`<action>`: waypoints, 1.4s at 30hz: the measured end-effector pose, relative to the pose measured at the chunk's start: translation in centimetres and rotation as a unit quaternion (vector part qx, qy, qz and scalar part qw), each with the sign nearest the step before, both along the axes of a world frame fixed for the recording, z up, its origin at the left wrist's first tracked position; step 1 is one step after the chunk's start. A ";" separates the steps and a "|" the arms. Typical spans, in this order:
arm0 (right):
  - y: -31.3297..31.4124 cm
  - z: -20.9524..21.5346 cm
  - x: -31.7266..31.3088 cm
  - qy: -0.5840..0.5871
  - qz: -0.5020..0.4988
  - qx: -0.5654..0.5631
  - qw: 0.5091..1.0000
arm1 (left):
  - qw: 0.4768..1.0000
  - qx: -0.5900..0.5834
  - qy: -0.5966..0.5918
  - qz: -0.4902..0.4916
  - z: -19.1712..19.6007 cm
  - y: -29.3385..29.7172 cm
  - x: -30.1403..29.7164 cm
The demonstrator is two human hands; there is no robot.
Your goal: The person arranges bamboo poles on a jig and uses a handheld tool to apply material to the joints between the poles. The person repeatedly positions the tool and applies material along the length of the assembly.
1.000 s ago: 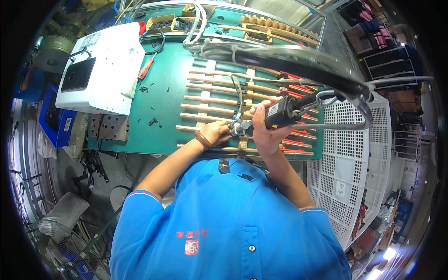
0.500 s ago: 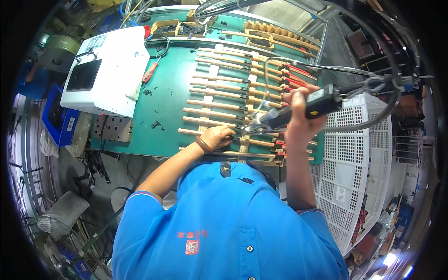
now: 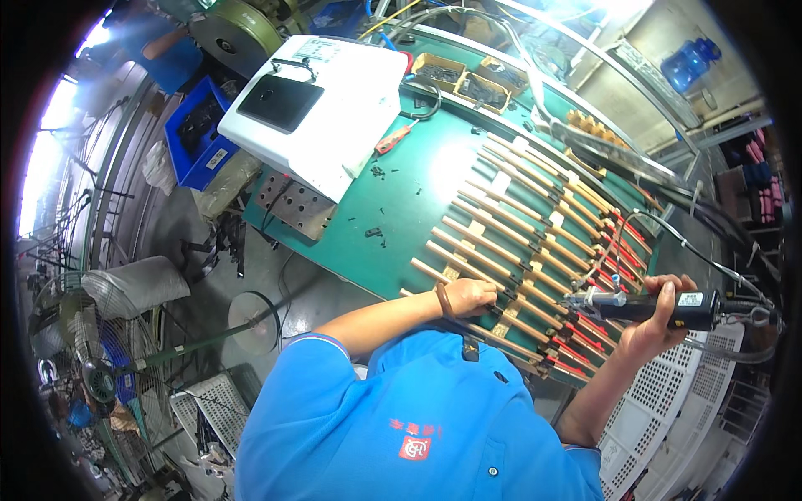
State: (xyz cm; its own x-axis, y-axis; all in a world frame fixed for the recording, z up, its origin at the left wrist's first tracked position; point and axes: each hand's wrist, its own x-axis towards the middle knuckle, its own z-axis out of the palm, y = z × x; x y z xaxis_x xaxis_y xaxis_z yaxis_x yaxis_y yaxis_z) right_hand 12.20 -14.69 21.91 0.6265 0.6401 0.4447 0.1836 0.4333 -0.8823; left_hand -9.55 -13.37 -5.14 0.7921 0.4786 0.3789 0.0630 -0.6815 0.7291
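My right hand [image 3: 660, 321] grips a black powered screwdriver [image 3: 643, 307] with a hose and cable at its back, held level above the right end of a row of long wooden-handled tools [image 3: 535, 242] with black and red ends. They lie side by side on a green bench mat [image 3: 418, 192]. My left hand [image 3: 469, 296] presses down on the nearest handles at the mat's front edge, fingers curled over them.
A white machine box with a dark screen [image 3: 322, 104] sits on the bench's left. A red-handled screwdriver [image 3: 393, 139] lies beside it. Small parts trays [image 3: 459, 75] stand at the back. White perforated crates [image 3: 668, 434] are on the right, a fan [image 3: 100, 367] on the floor left.
My right hand has carried the powered screwdriver away from the left hand, out to the right. The view has swung, so the bench now runs diagonally. My left hand stays on the handles.
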 end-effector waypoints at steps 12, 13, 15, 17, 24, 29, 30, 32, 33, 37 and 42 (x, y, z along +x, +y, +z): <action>2.5 0.4 3.6 -0.026 -0.028 -0.022 0.999 | 0.888 -0.053 -0.015 0.456 6.4 3.8 -7.4; 2.4 0.2 3.9 -0.023 -0.058 -0.036 0.997 | 0.820 -0.101 -0.012 0.563 6.3 5.0 -9.6; 2.1 0.0 4.6 -0.043 -0.069 -0.035 0.996 | 0.744 -0.093 0.091 0.656 3.3 6.5 -15.2; 2.7 -0.2 4.2 -0.032 -0.063 -0.026 0.997 | 0.742 -0.173 0.148 0.630 0.6 5.6 -19.8; 2.9 -0.3 3.0 -0.021 -0.034 -0.014 0.999 | 0.821 -0.126 0.224 0.509 -0.9 5.6 -20.1; 3.1 0.1 1.4 0.014 0.035 0.010 0.999 | 0.836 -0.045 0.221 0.501 -1.9 5.6 -21.3; 2.9 0.2 1.0 0.014 0.029 0.006 0.999 | 0.827 -0.075 0.193 0.523 -1.8 5.7 -21.5; 2.1 0.2 0.4 0.021 0.023 0.002 0.999 | 0.784 -0.262 0.084 0.556 -0.2 5.9 -21.2; 1.6 0.2 0.2 0.028 0.023 0.000 0.999 | 0.806 -0.313 -0.028 0.501 0.2 5.9 -20.7; 0.0 0.1 -0.9 0.025 0.030 -0.008 0.999 | 0.896 -0.355 -0.039 0.266 7.8 4.7 -13.2; -2.1 0.1 -2.8 0.022 0.034 -0.030 0.999 | 0.824 -0.556 -0.007 0.106 8.9 1.8 -5.4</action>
State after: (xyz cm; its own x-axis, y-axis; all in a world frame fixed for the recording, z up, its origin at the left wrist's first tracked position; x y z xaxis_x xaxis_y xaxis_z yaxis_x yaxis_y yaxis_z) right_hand 9.37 -16.77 21.98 0.5988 0.7065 0.3773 0.1161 0.3895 -0.9137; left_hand -15.00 -11.56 3.79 0.6460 0.6624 -0.3795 0.0814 0.4345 0.8970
